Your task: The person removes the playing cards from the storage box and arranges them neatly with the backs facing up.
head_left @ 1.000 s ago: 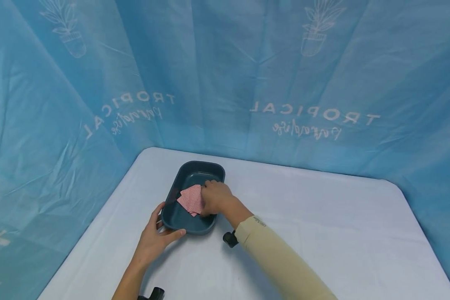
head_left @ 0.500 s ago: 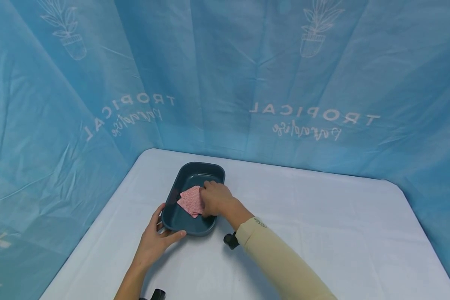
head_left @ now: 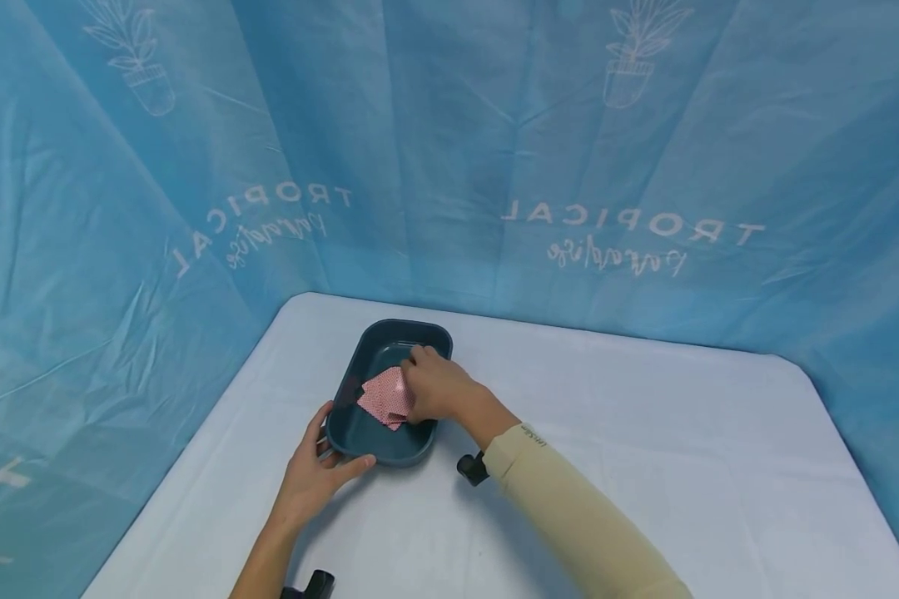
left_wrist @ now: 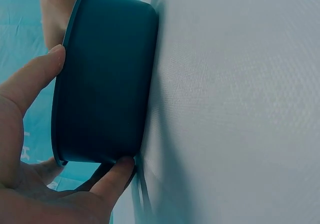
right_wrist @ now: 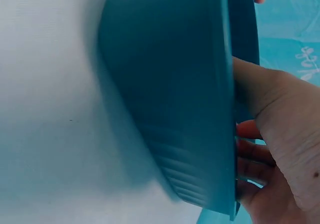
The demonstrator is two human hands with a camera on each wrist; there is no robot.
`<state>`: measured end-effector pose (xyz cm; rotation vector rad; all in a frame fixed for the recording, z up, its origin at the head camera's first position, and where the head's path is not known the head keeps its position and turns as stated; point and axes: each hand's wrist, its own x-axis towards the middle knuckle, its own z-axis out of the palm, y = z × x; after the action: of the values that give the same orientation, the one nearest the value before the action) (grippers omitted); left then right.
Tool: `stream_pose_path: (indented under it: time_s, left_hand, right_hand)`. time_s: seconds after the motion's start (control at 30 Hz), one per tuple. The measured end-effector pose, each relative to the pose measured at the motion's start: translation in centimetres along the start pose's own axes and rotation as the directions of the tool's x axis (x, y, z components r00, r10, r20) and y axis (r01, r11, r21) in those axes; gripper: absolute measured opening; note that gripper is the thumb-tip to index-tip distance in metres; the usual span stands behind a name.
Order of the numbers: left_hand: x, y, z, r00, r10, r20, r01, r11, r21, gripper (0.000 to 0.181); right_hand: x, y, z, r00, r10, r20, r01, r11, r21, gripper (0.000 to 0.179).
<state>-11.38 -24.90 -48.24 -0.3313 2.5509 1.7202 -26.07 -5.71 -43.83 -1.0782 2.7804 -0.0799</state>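
Note:
A dark teal rectangular basin (head_left: 400, 459) with rounded corners stands on the white table, filling much of both wrist views. My left hand (head_left: 309, 478) grips its near left corner, the thumb on the front rim and the fingers along the left side. In the left wrist view, one finger reaches down near the base of the basin (left_wrist: 105, 78). My right hand (head_left: 440, 387) reaches over the right rim and holds a red-and-white patterned cloth (head_left: 382, 395) inside. Its fingertips are partly hidden by the cloth and, in the right wrist view, by the basin wall (right_wrist: 185, 83).
The white-covered table (head_left: 644, 449) extends far to the right of the basin. Blue printed curtains (head_left: 449, 166) hang along the back and sides. Black wrist-camera mounts (head_left: 472, 468) sit below each forearm.
My right hand has shifted slightly up and to the right, and the cloth's near edge now shows a fold. My left hand keeps its grip on the basin.

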Motion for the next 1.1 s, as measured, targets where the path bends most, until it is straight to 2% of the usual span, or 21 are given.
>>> stream_pose_path:
  time_s: [0.53, 0.7, 1.1]
  left_hand:
    - [0.1, -0.2, 0.1, 1.0, -0.018, -0.01, 0.018, 1.0, 0.014, 0.105]
    - [0.1, -0.3, 0.2, 1.0, -0.028, -0.011, 0.029, 0.999, 0.014, 0.105]
    - [0.3, -0.2, 0.1, 1.0, -0.025, -0.018, 0.025, 0.999, 0.037, 0.103]
  right_hand:
    - [-0.5, 1.0, -1.8, 0.999, -0.017, -0.045, 0.022, 0.993, 0.116, 0.083]
    - [-0.9, 1.6, -2.8, 1.0, -0.008, -0.022, 0.011, 0.991, 0.136, 0.088]
    - [-2.1, 4.9, -5.3, 0.999, 0.011, -0.036, -0.007, 0.993, 0.116, 0.089]
